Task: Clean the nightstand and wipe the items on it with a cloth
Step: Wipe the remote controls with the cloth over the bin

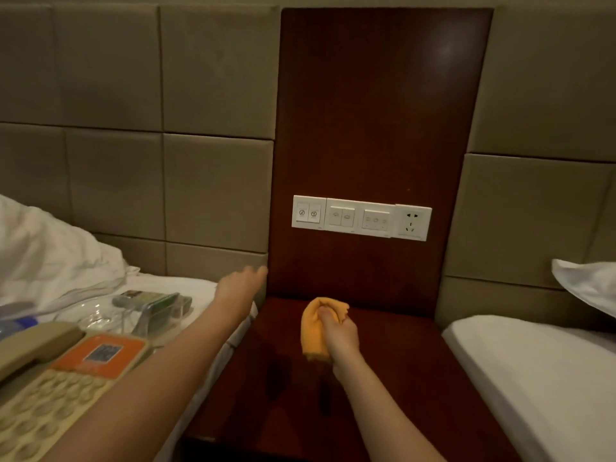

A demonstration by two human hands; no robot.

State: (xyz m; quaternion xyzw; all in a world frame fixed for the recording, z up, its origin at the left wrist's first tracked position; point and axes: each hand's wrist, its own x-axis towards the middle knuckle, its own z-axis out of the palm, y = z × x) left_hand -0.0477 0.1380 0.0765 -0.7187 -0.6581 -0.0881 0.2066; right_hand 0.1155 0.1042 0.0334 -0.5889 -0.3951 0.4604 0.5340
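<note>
**Yellow cloth bunched in my right hand on the bench top**

My right hand (340, 336) is curled tight around a yellow cloth (313, 323), which is bunched into a wad that sticks out past my knuckles. It sits over the back middle of the dark wooden bench (410, 368), between the two beds. I cannot tell whether the cloth actually presses on the wood.

My left hand (239, 287) reaches forward with its fingers stretched out and relaxed, holding nothing. It is blurred. It hangs above the corner of the left bed (200, 288), close to the left edge of the tall wooden back panel (376, 111). I cannot tell whether the fingertips touch the panel.

A beige telephone (50, 388) with an orange card on its face lies on the left bed's white sheet. Just behind it are a clear glass dish (96, 316) and a clear plastic stand (155, 306) holding a green card. A rumpled white pillow (43, 248) lies farther back.

A row of white switches and a socket (361, 218) is set in the back panel above the bench. The right bed (540, 381) runs along the bench's right side.
</note>
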